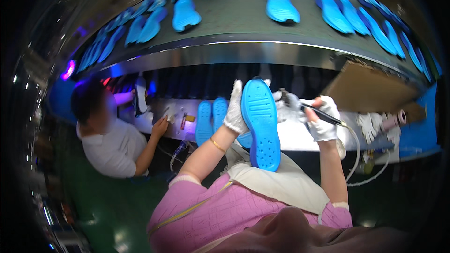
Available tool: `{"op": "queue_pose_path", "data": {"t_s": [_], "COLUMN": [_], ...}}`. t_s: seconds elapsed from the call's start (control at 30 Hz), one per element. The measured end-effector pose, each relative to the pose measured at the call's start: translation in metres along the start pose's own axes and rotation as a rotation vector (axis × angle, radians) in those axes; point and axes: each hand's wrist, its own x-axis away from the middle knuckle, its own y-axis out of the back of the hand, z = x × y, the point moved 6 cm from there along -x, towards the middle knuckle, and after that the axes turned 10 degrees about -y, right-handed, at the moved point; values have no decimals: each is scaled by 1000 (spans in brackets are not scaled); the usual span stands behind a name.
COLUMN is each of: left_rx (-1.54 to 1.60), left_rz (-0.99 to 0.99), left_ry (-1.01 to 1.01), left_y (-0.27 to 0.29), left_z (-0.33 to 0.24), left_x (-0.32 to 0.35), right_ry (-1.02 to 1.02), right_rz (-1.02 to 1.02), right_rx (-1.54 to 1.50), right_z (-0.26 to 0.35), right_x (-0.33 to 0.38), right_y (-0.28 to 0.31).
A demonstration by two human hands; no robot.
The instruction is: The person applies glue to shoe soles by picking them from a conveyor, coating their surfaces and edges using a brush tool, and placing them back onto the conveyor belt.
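Observation:
A bright blue shoe sole [260, 117] stands lengthwise in front of my body, its ribbed and dimpled face showing. My left hand [236, 111], in a white knitted glove, is closed around its left edge, with a fingertip showing at the far right edge. My right hand [325, 117], in a white glove with bare fingertips, grips a black-handled brush [323, 114] with a pale hose trailing from its back end. The brush's blurred head points toward the sole, a little apart from it. More blue soles [204, 121] lie on the bench left of my left hand.
A conveyor [234, 14] carrying many blue soles runs across the far side. Left, a co-worker [110, 133] in white holds a dark-and-white sole [140, 94]. On the right are a cardboard sheet [368, 89], white gloves [369, 126] and a hanging hose [358, 152].

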Motion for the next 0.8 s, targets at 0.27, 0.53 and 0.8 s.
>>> {"op": "queue_pose_path", "data": {"t_s": [0.27,0.53,0.8], "left_rx": [-137,-326,-338], "left_rz": [18,-139,-90], "left_ry": [-91,-202,-123], "left_y": [14,23,29], "left_z": [57,58,42], "left_x": [-17,-20,-22], "right_ry": [-52,-70,259], "right_rz": [-91,12,-40], "right_rx": [-66,-147,273], "right_z": [-3,14,21], "right_x": [-15,3,15], "right_y": [-11,-22,-27]}}
